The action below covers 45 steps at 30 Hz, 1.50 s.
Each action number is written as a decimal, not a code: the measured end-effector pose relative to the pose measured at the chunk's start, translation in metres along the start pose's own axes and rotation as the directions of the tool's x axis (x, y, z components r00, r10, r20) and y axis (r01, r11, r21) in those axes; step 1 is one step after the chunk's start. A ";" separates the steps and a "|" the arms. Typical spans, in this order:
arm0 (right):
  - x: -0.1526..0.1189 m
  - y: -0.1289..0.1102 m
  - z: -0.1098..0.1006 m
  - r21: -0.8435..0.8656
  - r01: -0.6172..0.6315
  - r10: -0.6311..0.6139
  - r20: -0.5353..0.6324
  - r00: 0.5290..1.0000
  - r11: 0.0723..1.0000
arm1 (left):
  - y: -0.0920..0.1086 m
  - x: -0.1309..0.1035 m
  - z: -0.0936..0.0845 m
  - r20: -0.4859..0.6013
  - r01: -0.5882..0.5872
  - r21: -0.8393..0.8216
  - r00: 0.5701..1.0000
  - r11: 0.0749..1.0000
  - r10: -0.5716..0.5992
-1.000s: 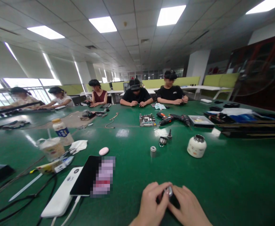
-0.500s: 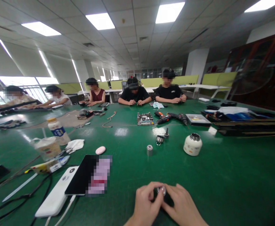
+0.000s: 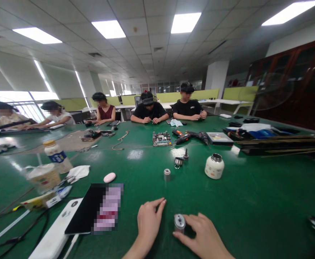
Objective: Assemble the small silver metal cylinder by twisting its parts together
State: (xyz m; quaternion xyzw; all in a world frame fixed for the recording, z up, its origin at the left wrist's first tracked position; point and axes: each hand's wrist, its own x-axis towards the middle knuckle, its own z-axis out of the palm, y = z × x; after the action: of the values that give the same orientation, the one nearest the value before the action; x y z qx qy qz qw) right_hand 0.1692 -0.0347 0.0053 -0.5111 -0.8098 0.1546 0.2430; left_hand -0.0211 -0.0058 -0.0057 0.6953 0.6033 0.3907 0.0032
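Observation:
My right hand has its thumb and fingers around a short silver metal cylinder that resembles a small motor, with dark marks on its upward face. To its left, my left hand is apart from the cylinder, thumb and index fingertips pressed together. Whether something tiny sits in that pinch cannot be made out. A similar metal cylinder stands upright farther out on the green table. Behind it lie a small metal part with a ring and a dark, pointed metal piece.
A cream jar stands to the right. On the left are a phone, a white power bank, cables, a bottle and a pink oval case. Farther off lie a circuit board and power drills. Several people sit opposite.
My hands were together around something mostly hidden. They have separated: my left hand moved left, and the metal cylinder now shows in my right hand. The view has shifted slightly.

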 end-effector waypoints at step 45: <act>0.000 0.001 0.000 -0.021 -0.007 0.008 0.022 1.000 1.000 | 0.023 -0.014 -0.013 0.083 -0.266 -0.458 0.937 0.848 0.339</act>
State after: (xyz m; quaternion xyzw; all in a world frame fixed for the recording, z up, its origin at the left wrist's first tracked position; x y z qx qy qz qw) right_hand 0.1700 -0.0340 0.0050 -0.5150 -0.8120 0.1528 0.2281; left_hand -0.0085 -0.0297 0.0070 0.7920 0.3796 0.4551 0.1467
